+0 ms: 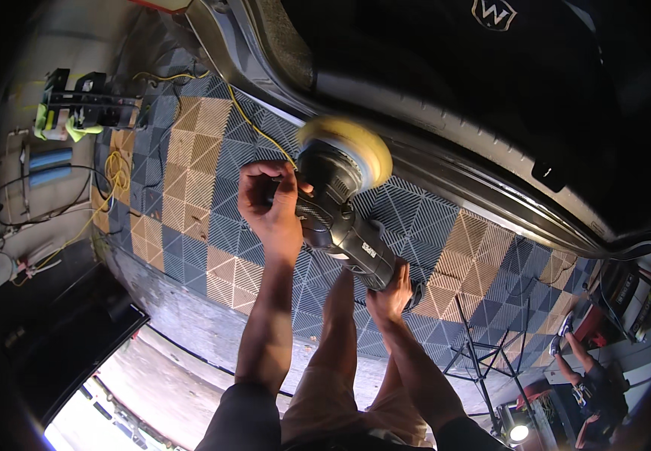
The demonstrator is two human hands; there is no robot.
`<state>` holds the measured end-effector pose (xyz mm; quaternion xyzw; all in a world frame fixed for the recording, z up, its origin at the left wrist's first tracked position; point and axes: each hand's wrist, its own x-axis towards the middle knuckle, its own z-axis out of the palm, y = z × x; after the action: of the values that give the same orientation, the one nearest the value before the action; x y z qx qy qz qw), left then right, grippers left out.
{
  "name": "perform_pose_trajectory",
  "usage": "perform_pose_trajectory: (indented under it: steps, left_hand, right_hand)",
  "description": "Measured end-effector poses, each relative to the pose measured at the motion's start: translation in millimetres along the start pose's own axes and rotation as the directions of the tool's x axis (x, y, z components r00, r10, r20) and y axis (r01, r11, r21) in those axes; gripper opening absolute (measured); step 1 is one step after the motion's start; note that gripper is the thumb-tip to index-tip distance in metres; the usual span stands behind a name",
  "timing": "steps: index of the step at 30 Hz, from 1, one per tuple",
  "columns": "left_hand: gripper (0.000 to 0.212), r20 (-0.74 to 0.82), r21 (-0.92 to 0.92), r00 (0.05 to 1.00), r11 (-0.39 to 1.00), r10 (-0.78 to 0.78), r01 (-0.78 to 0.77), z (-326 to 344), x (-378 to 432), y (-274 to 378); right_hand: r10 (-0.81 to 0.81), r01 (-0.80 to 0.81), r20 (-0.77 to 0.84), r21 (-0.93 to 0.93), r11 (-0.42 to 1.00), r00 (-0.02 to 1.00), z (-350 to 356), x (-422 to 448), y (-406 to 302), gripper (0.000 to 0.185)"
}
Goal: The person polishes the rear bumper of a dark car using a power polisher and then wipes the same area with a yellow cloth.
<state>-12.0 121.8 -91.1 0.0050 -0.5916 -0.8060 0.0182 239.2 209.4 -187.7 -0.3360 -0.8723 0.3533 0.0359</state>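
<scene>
A black Rupes power polisher (363, 248) slants across the middle, held in front of my legs. My left hand (272, 197) is curled around its front end, beside the head, with the grip mostly hidden by the fingers. Farther back, my right hand (394, 290) wraps the rear of the polisher body. The yellow foam pad (379, 152) at the front looks blurred along its rim. It overlaps the dark lower edge of an open car boot (443, 121); whether pad and car touch, I cannot tell.
A yellow cord (252, 121) runs over the patterned tile floor (235, 270) behind my left hand. Bottles and cloths sit on a wall rack (88, 104) at left. A tripod stand (472, 349) and a work light (517, 431) stand lower right, near another person (598, 389).
</scene>
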Motion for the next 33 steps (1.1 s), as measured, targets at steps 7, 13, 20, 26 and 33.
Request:
perform_pose_trajectory:
  steps: [7,13,20,26,33]
  left_hand:
    - [0.020,-0.024,-0.054,0.999,0.998,0.036,-0.038,-31.9,50.9,8.6]
    - [0.022,0.012,-0.118,1.000,0.993,0.005,-0.004,-16.1,15.1,7.5]
    - [0.026,0.148,-0.181,0.987,0.983,0.057,-0.030,100.6,-103.7,5.9]
    - [0.026,0.258,0.227,0.963,0.964,0.081,-0.142,207.2,-233.4,1.6]
    - [0.023,0.339,0.196,0.933,0.979,-0.123,0.058,213.6,-394.9,76.0]
  right_hand:
    - [-0.019,0.019,0.014,-0.025,1.000,1.000,22.9,22.3,-37.9,0.063]
    - [-0.041,0.041,-0.008,-0.067,0.997,0.999,7.8,8.6,-10.3,0.049]
    - [-0.125,0.136,-0.137,0.073,0.988,0.983,-72.6,-21.1,87.2,0.094]
    - [0.228,-0.191,0.000,0.543,0.818,0.974,-167.3,-114.4,176.0,0.062]
    - [0.353,-0.344,-0.001,0.223,0.912,0.936,-311.0,-288.1,183.1,0.085]
